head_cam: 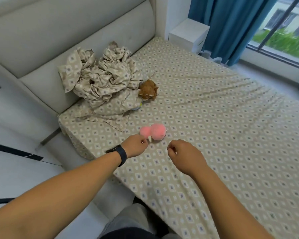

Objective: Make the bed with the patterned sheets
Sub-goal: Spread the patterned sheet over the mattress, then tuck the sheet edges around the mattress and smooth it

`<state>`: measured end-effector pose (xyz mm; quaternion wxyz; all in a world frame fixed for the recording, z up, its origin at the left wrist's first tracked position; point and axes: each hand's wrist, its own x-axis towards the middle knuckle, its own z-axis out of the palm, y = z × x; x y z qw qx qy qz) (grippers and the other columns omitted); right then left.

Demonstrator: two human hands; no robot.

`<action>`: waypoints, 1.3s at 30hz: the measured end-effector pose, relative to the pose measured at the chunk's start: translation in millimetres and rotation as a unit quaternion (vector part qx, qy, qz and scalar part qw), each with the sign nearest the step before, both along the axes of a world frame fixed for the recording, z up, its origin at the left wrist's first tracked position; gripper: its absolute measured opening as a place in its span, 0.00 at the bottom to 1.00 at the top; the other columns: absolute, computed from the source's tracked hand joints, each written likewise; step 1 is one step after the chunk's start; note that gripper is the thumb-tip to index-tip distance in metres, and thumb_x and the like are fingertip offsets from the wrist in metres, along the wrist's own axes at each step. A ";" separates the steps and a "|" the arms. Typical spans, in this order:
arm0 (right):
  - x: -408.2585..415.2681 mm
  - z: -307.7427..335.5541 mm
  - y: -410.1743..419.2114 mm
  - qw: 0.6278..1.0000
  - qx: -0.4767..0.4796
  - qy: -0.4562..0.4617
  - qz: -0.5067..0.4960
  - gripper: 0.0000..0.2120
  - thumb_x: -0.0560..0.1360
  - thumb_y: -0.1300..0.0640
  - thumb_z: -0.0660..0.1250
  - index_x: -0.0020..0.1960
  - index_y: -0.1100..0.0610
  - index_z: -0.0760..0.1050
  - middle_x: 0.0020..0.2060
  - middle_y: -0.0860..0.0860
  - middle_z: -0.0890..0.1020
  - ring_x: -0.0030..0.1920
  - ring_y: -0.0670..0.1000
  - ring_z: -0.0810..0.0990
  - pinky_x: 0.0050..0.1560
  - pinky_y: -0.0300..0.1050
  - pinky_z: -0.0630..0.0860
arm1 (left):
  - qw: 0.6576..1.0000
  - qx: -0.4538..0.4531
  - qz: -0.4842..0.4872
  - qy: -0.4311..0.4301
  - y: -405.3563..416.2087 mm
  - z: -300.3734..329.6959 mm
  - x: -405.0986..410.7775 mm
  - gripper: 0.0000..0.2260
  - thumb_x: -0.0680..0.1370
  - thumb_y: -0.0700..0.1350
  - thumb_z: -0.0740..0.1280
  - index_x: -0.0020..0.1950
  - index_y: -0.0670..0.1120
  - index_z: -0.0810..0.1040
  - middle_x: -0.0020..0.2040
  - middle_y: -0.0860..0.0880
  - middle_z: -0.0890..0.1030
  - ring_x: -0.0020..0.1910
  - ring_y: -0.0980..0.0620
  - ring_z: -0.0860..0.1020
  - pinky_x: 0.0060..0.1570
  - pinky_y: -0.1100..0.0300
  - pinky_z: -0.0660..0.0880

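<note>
A beige patterned fitted sheet (214, 118) covers the mattress, with some wrinkles toward the far side. A crumpled heap of the same patterned bedding (100, 83) lies against the headboard. A brown plush animal (148, 91) sits at the heap's right edge. A pink plush toy (154, 133) lies on the sheet near the bed's near edge. My left hand (135, 146), with a dark watch on the wrist, reaches to the pink toy's near end with curled fingers; whether it grips the toy is unclear. My right hand (185, 156) hovers over the sheet, fingers loosely curled, holding nothing.
A padded grey headboard (67, 37) runs along the left. A white nightstand (190, 33) stands in the far corner beside blue curtains (231, 26) and a window (286, 31). White floor lies to the left of the bed.
</note>
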<state>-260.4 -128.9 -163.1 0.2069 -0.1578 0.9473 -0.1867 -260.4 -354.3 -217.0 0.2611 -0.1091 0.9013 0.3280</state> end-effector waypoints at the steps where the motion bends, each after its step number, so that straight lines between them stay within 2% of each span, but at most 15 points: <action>1: -2.7 3.4 -2.4 1.000 0.006 0.004 0.006 0.10 0.81 0.50 0.58 0.52 0.48 0.78 0.48 0.43 0.80 0.45 0.48 0.79 0.46 0.51 0.80 | 1.000 0.001 -0.004 0.001 -1.4 2.3 -6.5 0.13 0.82 0.46 0.60 0.49 0.38 0.79 0.47 0.41 0.82 0.43 0.43 0.78 0.43 0.51 0.75; 4: -17.7 10.8 -11.8 1.000 0.013 0.018 0.021 0.11 0.82 0.50 0.58 0.53 0.49 0.78 0.49 0.45 0.80 0.46 0.49 0.79 0.46 0.52 0.79 | 1.000 0.015 0.000 0.011 0.3 10.5 -21.0 0.14 0.82 0.46 0.60 0.48 0.37 0.78 0.44 0.40 0.81 0.38 0.46 0.74 0.39 0.54 0.70; 8: -35.6 20.9 -36.8 0.998 -0.023 0.039 0.042 0.10 0.81 0.52 0.58 0.53 0.51 0.79 0.49 0.46 0.80 0.46 0.50 0.78 0.45 0.50 0.78 | 0.999 0.039 0.020 0.025 -1.2 25.8 -15.3 0.12 0.81 0.44 0.61 0.47 0.36 0.77 0.38 0.46 0.76 0.33 0.49 0.70 0.34 0.57 0.67; 11: -41.2 17.5 -59.2 0.995 -0.061 0.046 0.058 0.10 0.81 0.54 0.58 0.52 0.50 0.78 0.47 0.45 0.78 0.47 0.49 0.75 0.42 0.47 0.75 | 0.998 0.035 0.038 0.032 -18.4 31.5 -3.6 0.12 0.81 0.45 0.61 0.51 0.38 0.80 0.42 0.41 0.80 0.36 0.48 0.73 0.38 0.56 0.71; 14: -35.8 13.2 -80.4 0.994 -0.069 0.029 0.077 0.10 0.82 0.53 0.58 0.52 0.50 0.79 0.47 0.45 0.79 0.45 0.49 0.75 0.39 0.45 0.70 | 0.997 0.026 0.065 0.036 -45.3 36.9 6.9 0.10 0.81 0.44 0.62 0.51 0.43 0.82 0.44 0.47 0.82 0.37 0.50 0.76 0.40 0.56 0.73; 17: -29.7 12.8 -104.7 0.991 -0.072 0.012 0.112 0.11 0.81 0.52 0.58 0.53 0.49 0.79 0.48 0.44 0.80 0.47 0.48 0.77 0.44 0.47 0.77 | 0.993 0.025 0.102 0.046 -76.1 40.0 14.4 0.10 0.81 0.45 0.62 0.50 0.44 0.82 0.46 0.47 0.83 0.44 0.46 0.81 0.44 0.53 0.77; 19: -35.1 15.6 -122.0 0.990 -0.063 0.015 0.129 0.11 0.82 0.51 0.58 0.54 0.49 0.80 0.50 0.44 0.81 0.48 0.48 0.78 0.48 0.50 0.78 | 0.990 0.034 0.123 0.050 -97.5 39.7 13.2 0.10 0.81 0.45 0.63 0.51 0.43 0.82 0.47 0.47 0.83 0.43 0.46 0.80 0.43 0.53 0.77; 22: -53.6 17.1 -150.1 0.988 -0.055 0.029 0.142 0.11 0.82 0.51 0.58 0.54 0.48 0.79 0.50 0.44 0.80 0.48 0.48 0.78 0.48 0.49 0.78 | 0.987 0.044 0.141 0.056 -133.2 35.0 0.6 0.10 0.82 0.44 0.63 0.52 0.40 0.82 0.45 0.46 0.82 0.40 0.49 0.77 0.45 0.51 0.77; 24: -69.4 15.8 -176.0 0.987 -0.054 0.039 0.143 0.11 0.82 0.51 0.58 0.54 0.48 0.79 0.50 0.44 0.80 0.49 0.48 0.78 0.48 0.49 0.78 | 0.985 0.049 0.155 0.054 -164.5 27.4 -14.6 0.11 0.82 0.44 0.62 0.53 0.39 0.82 0.43 0.50 0.81 0.39 0.49 0.77 0.43 0.54 0.76; 28: -113.9 -2.7 -259.0 0.985 -0.036 0.053 0.163 0.11 0.81 0.51 0.59 0.53 0.49 0.80 0.49 0.45 0.81 0.48 0.50 0.79 0.46 0.50 0.78 | 0.978 0.057 0.193 0.052 -244.8 -3.7 -60.6 0.14 0.82 0.46 0.62 0.52 0.36 0.80 0.44 0.39 0.82 0.37 0.46 0.76 0.39 0.55 0.74; 30: -137.1 -12.9 -301.0 0.985 -0.030 0.052 0.164 0.11 0.81 0.51 0.58 0.52 0.49 0.79 0.48 0.46 0.81 0.48 0.51 0.79 0.45 0.50 0.78 | 0.973 0.065 0.216 0.054 -284.8 -16.5 -86.8 0.12 0.82 0.45 0.61 0.52 0.37 0.80 0.44 0.43 0.81 0.38 0.48 0.76 0.39 0.57 0.73; 32: -158.0 -24.1 -348.7 0.987 -0.027 0.038 0.155 0.11 0.81 0.51 0.59 0.52 0.49 0.80 0.48 0.46 0.81 0.48 0.51 0.79 0.45 0.50 0.79 | 0.964 0.066 0.255 0.041 -338.8 -31.3 -113.3 0.08 0.81 0.46 0.62 0.54 0.44 0.78 0.48 0.48 0.81 0.41 0.50 0.77 0.38 0.58 0.73; 34: -174.1 -30.2 -395.1 0.986 -0.015 0.016 0.167 0.11 0.81 0.51 0.58 0.53 0.49 0.80 0.49 0.46 0.81 0.48 0.51 0.79 0.46 0.51 0.79 | 0.949 0.069 0.306 0.021 -398.0 -46.0 -137.3 0.10 0.80 0.49 0.65 0.60 0.49 0.75 0.54 0.47 0.80 0.47 0.48 0.78 0.43 0.57 0.74; 36: -194.0 -36.4 -438.1 0.985 -0.003 0.006 0.174 0.11 0.82 0.49 0.58 0.54 0.49 0.79 0.49 0.46 0.81 0.49 0.51 0.79 0.47 0.51 0.78 | 0.934 0.062 0.351 0.014 -460.2 -58.7 -170.7 0.16 0.80 0.49 0.67 0.67 0.47 0.71 0.56 0.48 0.77 0.54 0.45 0.78 0.51 0.55 0.75; 39: -222.9 -44.8 -477.0 0.988 -0.007 0.011 0.151 0.11 0.81 0.50 0.59 0.55 0.49 0.79 0.50 0.46 0.81 0.51 0.51 0.79 0.48 0.51 0.78 | 0.914 0.066 0.399 0.034 -521.3 -71.0 -221.3 0.20 0.79 0.47 0.68 0.68 0.46 0.69 0.53 0.47 0.78 0.55 0.42 0.79 0.50 0.55 0.73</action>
